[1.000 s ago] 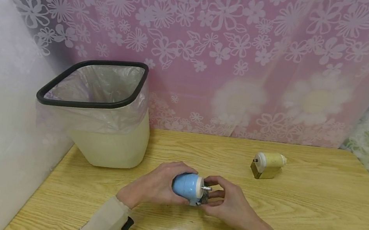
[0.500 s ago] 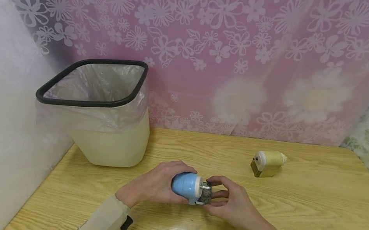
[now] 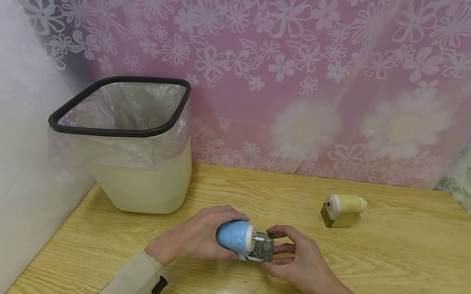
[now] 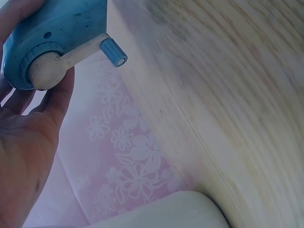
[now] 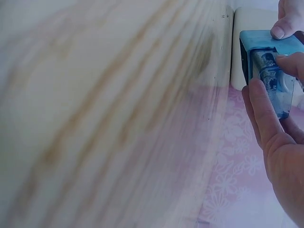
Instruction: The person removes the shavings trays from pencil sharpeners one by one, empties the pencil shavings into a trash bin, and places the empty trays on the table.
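Note:
A blue hand-crank pencil sharpener [image 3: 233,236] is held low over the table in my left hand [image 3: 200,235], thumb and fingers wrapped around its body. Its white crank arm with a blue knob [image 4: 113,52] sticks out at the rear in the left wrist view. My right hand [image 3: 305,265] pinches the clear shavings drawer [image 3: 264,248] between thumb and fingers. The drawer juts partway out of the sharpener's front, with dark shavings inside. In the right wrist view the drawer [image 5: 273,80] overlaps the blue housing.
A yellow crank sharpener [image 3: 345,210] stands at the back right of the wooden table [image 3: 403,271]. At the left stands a cream trash bin [image 3: 144,187] with a black rim and a clear liner. A pink floral curtain hangs behind the table.
My right hand has moved slightly right, drawing the shavings drawer farther out of the blue sharpener. My left hand has shifted slightly left with the sharpener.

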A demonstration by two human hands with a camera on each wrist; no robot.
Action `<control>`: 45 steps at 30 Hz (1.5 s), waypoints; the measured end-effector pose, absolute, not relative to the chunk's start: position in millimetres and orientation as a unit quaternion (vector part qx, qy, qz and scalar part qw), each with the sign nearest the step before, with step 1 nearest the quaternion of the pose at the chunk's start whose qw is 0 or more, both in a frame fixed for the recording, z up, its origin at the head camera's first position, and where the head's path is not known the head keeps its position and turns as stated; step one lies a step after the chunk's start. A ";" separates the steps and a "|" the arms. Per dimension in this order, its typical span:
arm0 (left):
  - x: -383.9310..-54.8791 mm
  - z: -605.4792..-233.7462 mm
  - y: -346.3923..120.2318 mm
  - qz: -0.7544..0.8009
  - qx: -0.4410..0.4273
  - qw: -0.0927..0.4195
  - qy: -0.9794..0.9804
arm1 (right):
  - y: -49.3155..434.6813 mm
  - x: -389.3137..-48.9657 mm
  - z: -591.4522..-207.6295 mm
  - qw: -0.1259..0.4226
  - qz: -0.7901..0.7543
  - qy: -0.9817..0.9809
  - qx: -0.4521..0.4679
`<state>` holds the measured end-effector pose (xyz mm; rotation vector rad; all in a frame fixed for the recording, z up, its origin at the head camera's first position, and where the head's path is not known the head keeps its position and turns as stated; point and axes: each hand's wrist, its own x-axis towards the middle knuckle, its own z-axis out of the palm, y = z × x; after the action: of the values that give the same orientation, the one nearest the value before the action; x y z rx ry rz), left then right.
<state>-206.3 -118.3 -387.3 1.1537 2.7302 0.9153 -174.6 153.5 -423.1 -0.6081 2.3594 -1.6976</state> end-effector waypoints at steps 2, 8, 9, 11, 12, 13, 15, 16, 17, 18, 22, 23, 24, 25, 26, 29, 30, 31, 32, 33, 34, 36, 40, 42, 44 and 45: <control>-206.1 -387.1 -119.5 0.295 0.369 0.017 0.881 | 154.1 -174.8 -423.2 0.085 -0.569 0.792 -0.202; -206.7 -388.4 -124.4 0.295 0.372 0.003 0.880 | 156.1 -174.8 -423.5 0.080 -0.566 0.795 -0.202; -207.0 -388.9 -125.3 0.293 0.371 0.002 0.881 | 156.4 -174.9 -423.5 0.080 -0.566 0.796 -0.201; -207.5 -389.6 -126.9 0.290 0.370 0.003 0.883 | 156.9 -175.1 -423.5 0.079 -0.566 0.796 -0.199; -207.7 -389.7 -127.7 0.288 0.368 0.004 0.884 | 157.3 -175.2 -423.5 0.079 -0.566 0.797 -0.197; -207.8 -389.8 -128.4 0.286 0.365 0.005 0.886 | 157.7 -175.4 -423.6 0.078 -0.565 0.798 -0.195; -208.0 -389.9 -129.5 0.281 0.363 0.007 0.888 | 159.1 -175.8 -423.7 0.077 -0.564 0.800 -0.190; -207.9 -389.8 -130.1 0.279 0.361 0.010 0.890 | 159.9 -175.9 -423.7 0.075 -0.564 0.800 -0.187; -207.9 -390.0 -130.5 0.276 0.360 0.012 0.891 | 161.0 -176.0 -423.8 0.074 -0.565 0.801 -0.185; -207.8 -390.0 -130.9 0.275 0.358 0.014 0.892 | 162.3 -176.2 -423.8 0.073 -0.564 0.803 -0.181; -208.0 -390.0 -132.1 0.271 0.350 0.024 0.896 | 168.4 -177.0 -423.2 0.069 -0.564 0.805 -0.170; -208.1 -390.0 -132.3 0.270 0.350 0.025 0.897 | 170.1 -177.2 -423.0 0.069 -0.562 0.807 -0.167; -208.3 -390.1 -132.4 0.269 0.349 0.027 0.897 | 171.7 -177.5 -422.8 0.067 -0.561 0.808 -0.164; -208.4 -390.2 -132.5 0.268 0.350 0.028 0.897 | 173.2 -177.9 -422.5 0.065 -0.561 0.809 -0.162; -208.6 -390.2 -132.5 0.266 0.349 0.030 0.898 | 174.7 -178.4 -422.2 0.061 -0.560 0.811 -0.160; -208.9 -390.6 -132.4 0.263 0.347 0.038 0.899 | 178.5 -180.1 -421.2 0.052 -0.559 0.813 -0.156; -209.1 -391.2 -132.4 0.260 0.346 0.041 0.901 | 179.5 -180.7 -420.8 0.049 -0.558 0.813 -0.155; -209.2 -391.4 -132.2 0.259 0.345 0.043 0.901 | 180.5 -181.3 -420.5 0.047 -0.558 0.814 -0.155; -209.3 -391.9 -132.0 0.257 0.344 0.044 0.902 | 181.6 -181.8 -420.3 0.045 -0.558 0.814 -0.153; -209.2 -392.3 -131.9 0.256 0.343 0.045 0.903 | 182.6 -182.2 -420.1 0.043 -0.556 0.816 -0.152; -209.1 -392.6 -131.7 0.255 0.341 0.046 0.904 | 183.7 -182.5 -419.7 0.042 -0.554 0.818 -0.150; -209.0 -393.4 -131.2 0.256 0.340 0.048 0.904 | 185.6 -182.8 -419.4 0.040 -0.548 0.823 -0.147; -208.3 -393.9 -130.2 0.260 0.337 0.051 0.903 | 188.6 -183.1 -418.5 0.038 -0.539 0.829 -0.142; -208.2 -394.0 -130.0 0.260 0.339 0.050 0.903 | 189.6 -183.3 -417.9 0.034 -0.539 0.830 -0.143; -208.2 -394.3 -130.4 0.260 0.339 0.050 0.903 | 190.6 -183.5 -417.3 0.029 -0.538 0.830 -0.143; -208.2 -394.3 -131.0 0.260 0.340 0.049 0.903 | 191.2 -183.6 -416.9 0.028 -0.538 0.830 -0.143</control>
<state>-208.2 -131.0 -394.3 1.0349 2.7506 0.7928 -183.6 191.2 -416.9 -0.4399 2.5625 -1.6618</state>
